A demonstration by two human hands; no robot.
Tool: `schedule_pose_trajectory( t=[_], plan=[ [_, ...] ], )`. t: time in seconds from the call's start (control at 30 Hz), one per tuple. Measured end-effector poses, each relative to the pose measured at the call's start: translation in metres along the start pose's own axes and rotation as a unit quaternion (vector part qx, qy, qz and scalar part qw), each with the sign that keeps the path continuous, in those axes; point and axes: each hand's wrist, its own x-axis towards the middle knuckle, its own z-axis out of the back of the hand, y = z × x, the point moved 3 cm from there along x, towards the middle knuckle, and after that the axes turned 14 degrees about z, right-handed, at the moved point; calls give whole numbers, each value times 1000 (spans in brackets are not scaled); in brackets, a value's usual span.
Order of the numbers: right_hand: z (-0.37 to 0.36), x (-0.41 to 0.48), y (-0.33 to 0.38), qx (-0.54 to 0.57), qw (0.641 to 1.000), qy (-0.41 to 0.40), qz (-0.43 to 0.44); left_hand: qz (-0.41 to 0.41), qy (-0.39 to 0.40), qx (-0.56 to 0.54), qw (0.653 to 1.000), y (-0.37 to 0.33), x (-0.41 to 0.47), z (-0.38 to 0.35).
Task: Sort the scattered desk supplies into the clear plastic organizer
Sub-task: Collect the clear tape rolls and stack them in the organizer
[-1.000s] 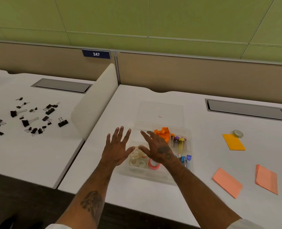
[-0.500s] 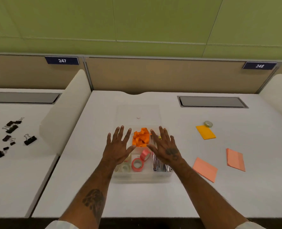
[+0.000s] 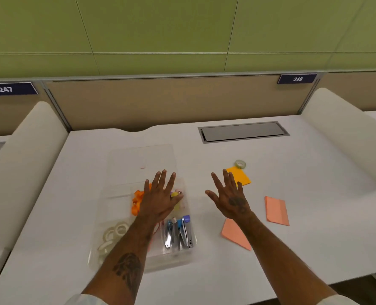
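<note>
Since a half-second earlier, the right hand (image 3: 231, 198) has swung off the clear plastic organizer (image 3: 107, 245) toward the flat yellow-orange sticky-note pad (image 3: 241, 176) just ahead; left hand (image 3: 160, 198) hovers over the organizer. Both are spread and empty.

A white desk (image 3: 281, 249) is seen, bounded at the far edge by a tan partition. A grey hatch (image 3: 243, 131) is set into its far right part. A clear organizer (image 3: 107, 219) is placed left of centre near the front edge, and its clear lid (image 3: 125, 159) is laid flat just beyond it. To the right, a yellow note (image 3: 242, 177) is laid, with a tape roll (image 3: 240, 164) touching its far corner. Nearer, two pink notes are laid apart: one (image 3: 234, 235) just right of the organizer, the other (image 3: 276, 211) further right.
</note>
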Motion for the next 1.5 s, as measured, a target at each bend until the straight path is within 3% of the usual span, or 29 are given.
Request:
schedule_pose_trajectory(
  t=[0.33,0.7,1.1,1.5],
  plan=[
    [-15,32,-93,38,999,15,-18,40,45,-2,998,-45,37,-36],
    [-44,68,-166,89,993,52,-50,50,26,-12,998,-49,39,-50],
    [-55,113,-193,65,990,113,-58,67,31,-10,997,-51,39,-52],
    [-38,105,-175,74,996,-7,-54,68,34,-15,997,-50,37,-52]
  ],
)
